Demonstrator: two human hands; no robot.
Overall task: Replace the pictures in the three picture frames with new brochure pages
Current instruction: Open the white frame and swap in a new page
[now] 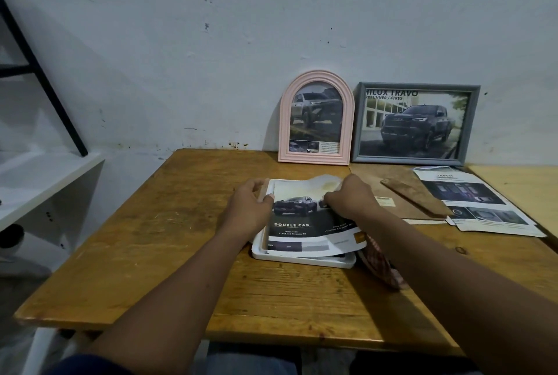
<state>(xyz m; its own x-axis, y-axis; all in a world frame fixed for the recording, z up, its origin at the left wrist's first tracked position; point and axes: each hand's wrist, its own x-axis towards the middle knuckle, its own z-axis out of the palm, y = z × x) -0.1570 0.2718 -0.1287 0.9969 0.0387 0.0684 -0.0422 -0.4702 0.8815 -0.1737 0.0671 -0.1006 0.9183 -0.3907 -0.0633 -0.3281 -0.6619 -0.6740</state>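
A white picture frame (302,260) lies flat on the wooden table (169,223), back side up. A brochure page (305,223) showing dark pickup trucks and the words "DOUBLE CAB" lies loosely over it, its edges curling past the frame. My left hand (252,208) grips the frame's left edge with the thumb on the page. My right hand (350,198) pinches the page's upper right part. A pink arched frame (316,116) and a grey rectangular frame (415,124) stand against the wall, each holding a truck picture.
A brown backing board (389,190) with its stand flap (415,198) lies right of the white frame, beside loose brochure pages (480,205). A checked red cloth (383,266) lies under my right forearm. A white shelf (45,184) and a black ladder frame (45,78) stand at left.
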